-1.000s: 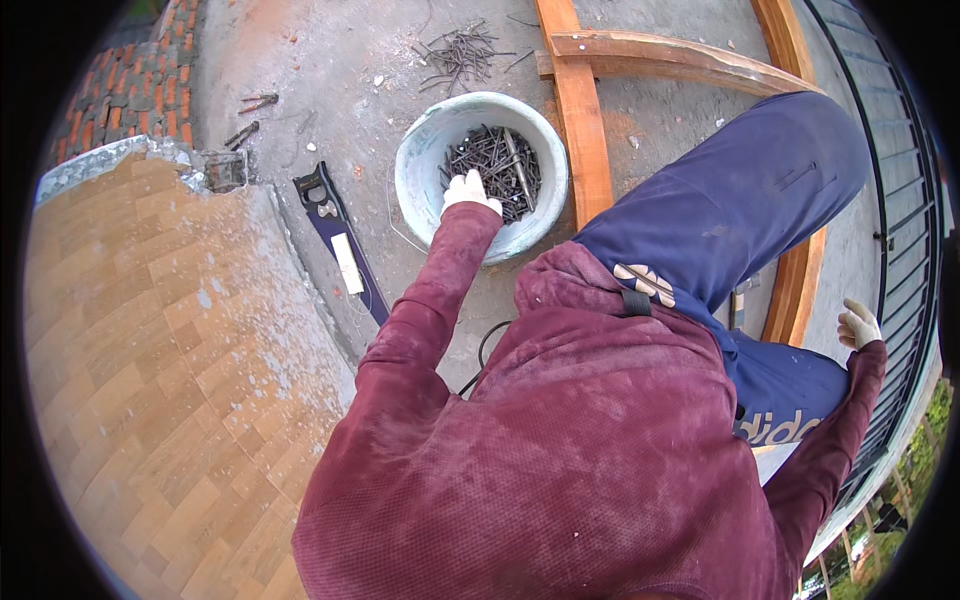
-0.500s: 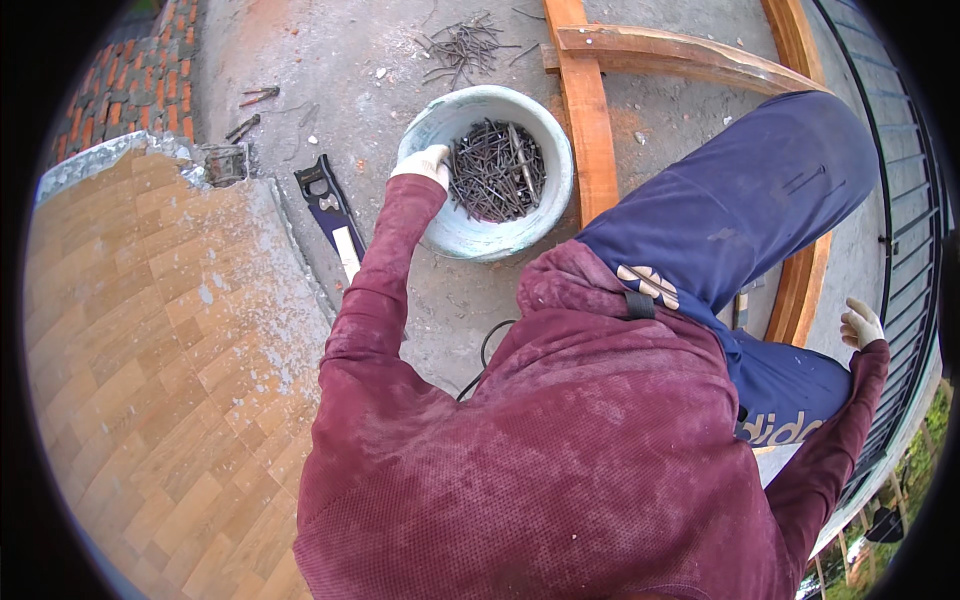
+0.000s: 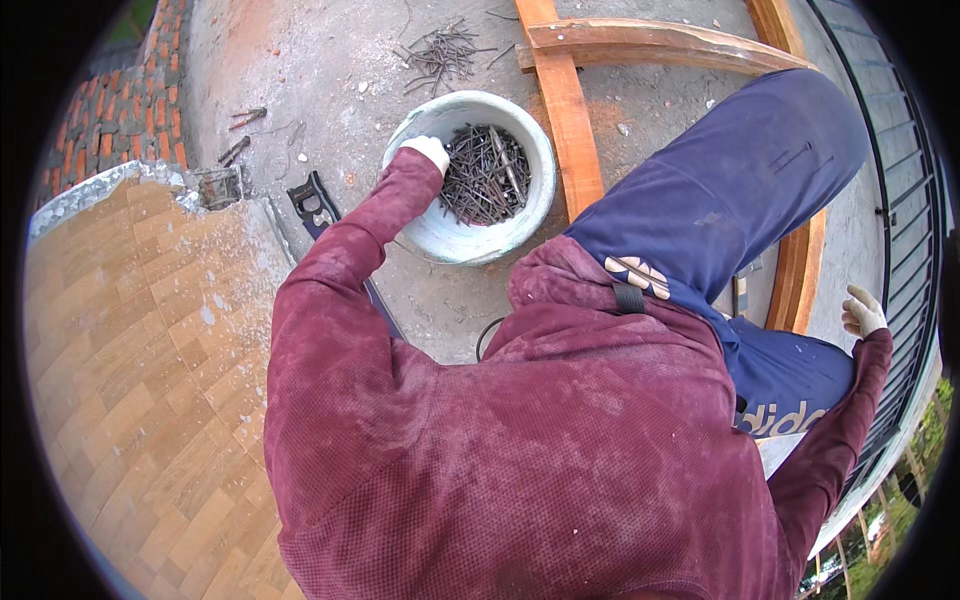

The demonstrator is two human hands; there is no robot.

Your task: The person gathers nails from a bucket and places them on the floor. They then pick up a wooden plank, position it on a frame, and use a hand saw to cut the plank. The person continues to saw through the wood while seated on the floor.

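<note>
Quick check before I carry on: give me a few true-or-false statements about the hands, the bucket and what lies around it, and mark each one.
1. The gloved left hand is at the left side of the bucket. True.
2. Both hands are at the bucket. False: the right hand is well apart from it, out by the dark railing.
3. The saw lies to the left of the bucket. True.
4. The bucket is empty. False: many dark nails lie in it.
5. A loose pile of nails lies beyond the bucket. True.
6. The beam just right of the bucket is painted blue. False: it is orange-brown.
</note>
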